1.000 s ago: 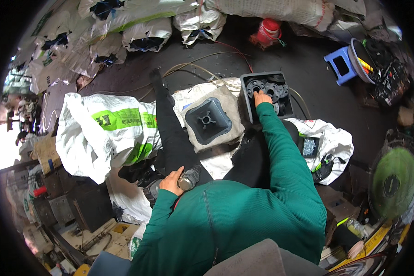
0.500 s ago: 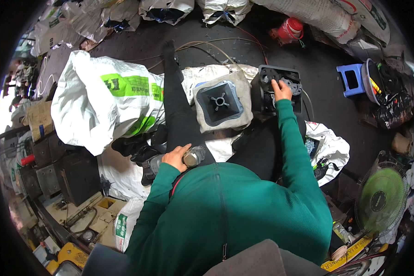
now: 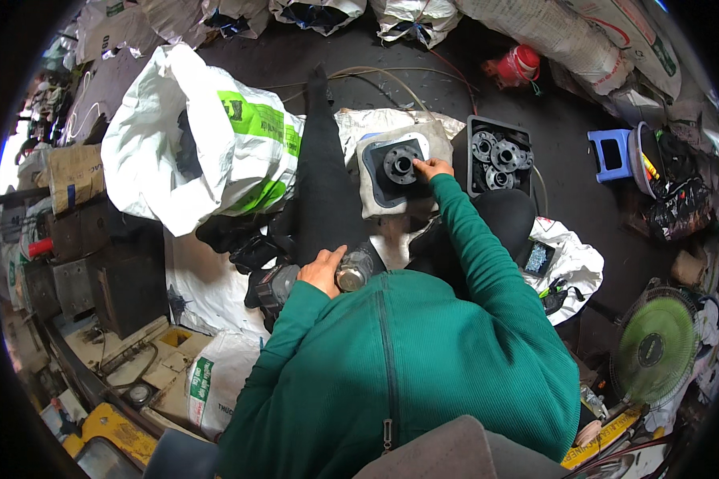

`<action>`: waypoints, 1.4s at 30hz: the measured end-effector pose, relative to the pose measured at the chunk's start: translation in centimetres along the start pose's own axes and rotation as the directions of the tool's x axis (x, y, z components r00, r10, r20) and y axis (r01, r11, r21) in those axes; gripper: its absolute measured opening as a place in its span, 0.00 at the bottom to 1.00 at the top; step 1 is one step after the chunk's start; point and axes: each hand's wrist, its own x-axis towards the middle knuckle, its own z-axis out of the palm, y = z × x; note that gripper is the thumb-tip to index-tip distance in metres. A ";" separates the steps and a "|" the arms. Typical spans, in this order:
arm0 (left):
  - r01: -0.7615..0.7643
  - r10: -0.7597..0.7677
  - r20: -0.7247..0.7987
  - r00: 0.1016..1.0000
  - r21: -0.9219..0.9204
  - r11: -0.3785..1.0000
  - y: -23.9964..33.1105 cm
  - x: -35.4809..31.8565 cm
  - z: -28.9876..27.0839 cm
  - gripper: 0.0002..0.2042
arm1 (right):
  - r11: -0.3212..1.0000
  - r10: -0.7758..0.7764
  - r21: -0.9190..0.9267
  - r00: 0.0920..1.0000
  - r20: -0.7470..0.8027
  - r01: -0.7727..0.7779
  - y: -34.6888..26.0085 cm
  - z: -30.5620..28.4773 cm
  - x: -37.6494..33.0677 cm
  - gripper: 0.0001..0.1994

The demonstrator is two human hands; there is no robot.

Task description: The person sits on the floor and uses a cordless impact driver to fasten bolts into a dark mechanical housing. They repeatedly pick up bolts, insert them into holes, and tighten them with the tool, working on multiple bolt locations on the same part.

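Note:
My right hand [image 3: 434,168] pinches the edge of a dark round flanged part [image 3: 393,169] with a raised centre collar. The part is over the middle of a grey square tapered housing [image 3: 407,199], which rests on a cloth-covered block [image 3: 369,206] between my legs. Whether the part touches the housing's inside, I cannot tell. Over my left thigh, my left hand [image 3: 319,274] is wrapped round a cordless power drill [image 3: 353,274], its round front end pointing right. To the right of the block, a dark grey bin [image 3: 499,120] holds several similar flanged parts [image 3: 503,156].
A large white sack [image 3: 156,160] stands open on the left. Small screws fill a little tray [image 3: 538,259] in a white bag by my right knee. A blue stool [image 3: 611,156], a green fan [image 3: 653,347] and a red jug [image 3: 519,65] are further right.
My right hand has moved left from the bin to the housing, carrying a flanged part out. My left hand stays on the drill. The whole view has shifted slightly.

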 end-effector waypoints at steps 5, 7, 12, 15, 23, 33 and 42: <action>0.056 -0.056 -0.008 0.998 0.029 0.998 0.0 -0.2 0.0 0.35 | 0.993 -0.051 -0.117 0.983 -0.177 0.030 -2.0 -1.5 -1.6 0.23; 0.035 -0.035 0.011 0.999 0.035 0.999 -0.1 0.2 -0.7 0.35 | 0.934 0.172 0.327 0.983 -0.060 -0.143 -2.6 -2.4 -2.3 0.17; -0.256 0.161 -0.260 0.952 -0.389 0.885 0.6 0.9 -5.1 0.32 | 0.391 -0.174 0.836 0.861 0.478 -0.385 -3.8 -4.4 -9.5 0.29; -0.312 0.180 -0.321 0.930 -0.429 0.848 2.2 1.0 -8.2 0.24 | 0.390 -0.357 0.865 0.815 0.457 -0.314 -6.1 -4.7 -13.2 0.31; -0.307 0.196 -0.253 0.948 -0.544 0.781 7.0 1.6 -9.9 0.23 | 0.527 -0.666 0.805 0.720 0.193 0.272 -8.3 -7.3 -17.4 0.36; -0.308 0.233 -0.213 0.949 -0.454 0.836 8.2 1.9 -10.0 0.21 | 0.606 -0.678 0.686 0.712 0.181 0.403 -8.4 -8.3 -18.6 0.37; -0.271 0.210 -0.182 0.961 -0.453 0.849 7.8 1.9 -10.4 0.21 | 0.667 -0.717 0.501 0.657 0.232 0.551 -9.5 -8.8 -18.3 0.40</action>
